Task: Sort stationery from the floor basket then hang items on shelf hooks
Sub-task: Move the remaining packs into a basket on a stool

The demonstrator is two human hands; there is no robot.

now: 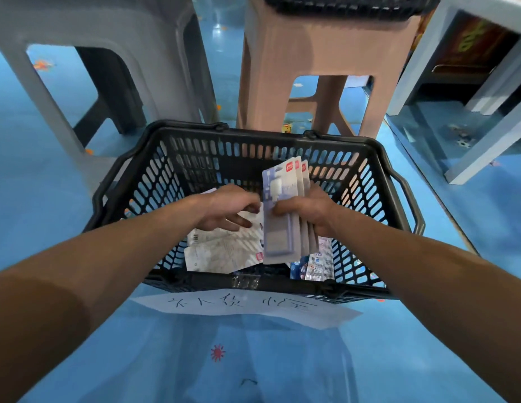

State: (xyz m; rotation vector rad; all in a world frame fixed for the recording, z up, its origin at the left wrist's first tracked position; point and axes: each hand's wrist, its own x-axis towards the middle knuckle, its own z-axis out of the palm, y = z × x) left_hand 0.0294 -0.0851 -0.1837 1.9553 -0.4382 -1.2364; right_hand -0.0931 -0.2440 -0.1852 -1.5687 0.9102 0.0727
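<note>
Blue patterned floor lies under you. Your right hand grips a fanned stack of carded packs over the black basket. Your left hand, fingers loose, touches white packs at its 7 o'clock, with blue packets at 5 o'clock.

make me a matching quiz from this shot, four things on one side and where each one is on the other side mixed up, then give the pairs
Things:
1. fan of grey carded stationery packs
2. white paper sheet with handwritten characters
3. pinkish-brown plastic stool
4. flat white packs

Places:
a. on the blue floor, at the near side of the black plastic basket
b. standing beyond the basket's far rim
c. lying in the basket, below the left hand
d. held in the right hand

Pairs: 1-d, 2-a, 3-b, 4-c
</note>
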